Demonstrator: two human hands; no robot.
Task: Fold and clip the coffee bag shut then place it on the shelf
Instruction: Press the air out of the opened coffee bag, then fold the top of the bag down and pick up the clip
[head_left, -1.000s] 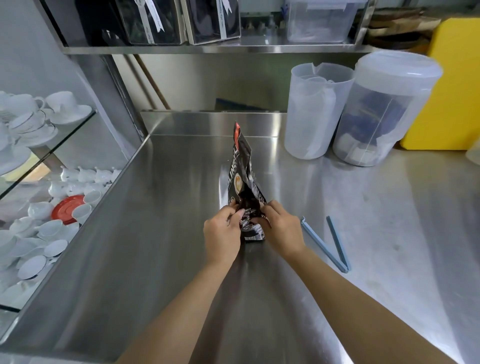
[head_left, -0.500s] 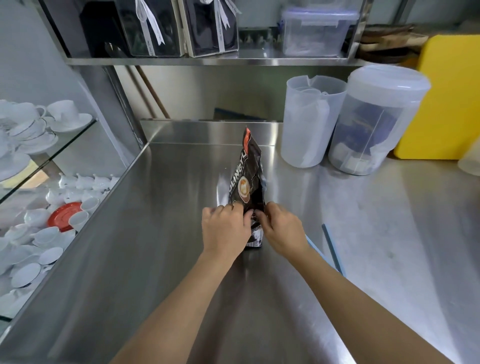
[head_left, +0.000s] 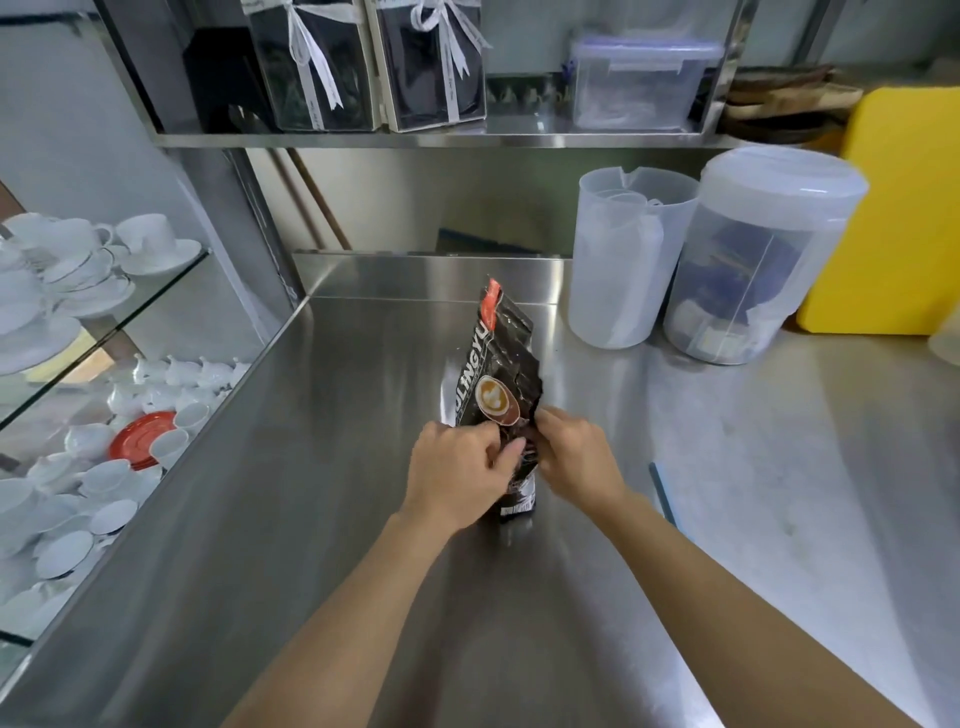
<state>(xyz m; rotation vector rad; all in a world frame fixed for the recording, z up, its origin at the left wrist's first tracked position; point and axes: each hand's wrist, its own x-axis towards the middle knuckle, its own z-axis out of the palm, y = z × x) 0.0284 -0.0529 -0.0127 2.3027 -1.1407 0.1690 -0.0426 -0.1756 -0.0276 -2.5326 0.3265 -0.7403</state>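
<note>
A black coffee bag (head_left: 501, 364) with a red top corner and a latte picture lies on the steel counter (head_left: 322, 519), its red end pointing away from me. My left hand (head_left: 457, 470) grips the bag's near end from the left. My right hand (head_left: 574, 457) pinches the same end from the right. Only a short piece of the blue bag clip (head_left: 662, 491) shows on the counter, just right of my right forearm. The steel shelf (head_left: 431, 139) runs above the counter's back.
Two translucent plastic containers (head_left: 628, 260) (head_left: 753, 254) stand at the back right, beside a yellow board (head_left: 904, 208). The shelf holds ribboned dark boxes (head_left: 426, 62) and a clear lidded box (head_left: 641, 83). White cups and saucers (head_left: 83, 270) fill glass shelves on the left.
The view has tilted up, so more of the shelf shows. Both hands have worked further onto the bag's near end, and my right forearm now covers most of the blue clip.
</note>
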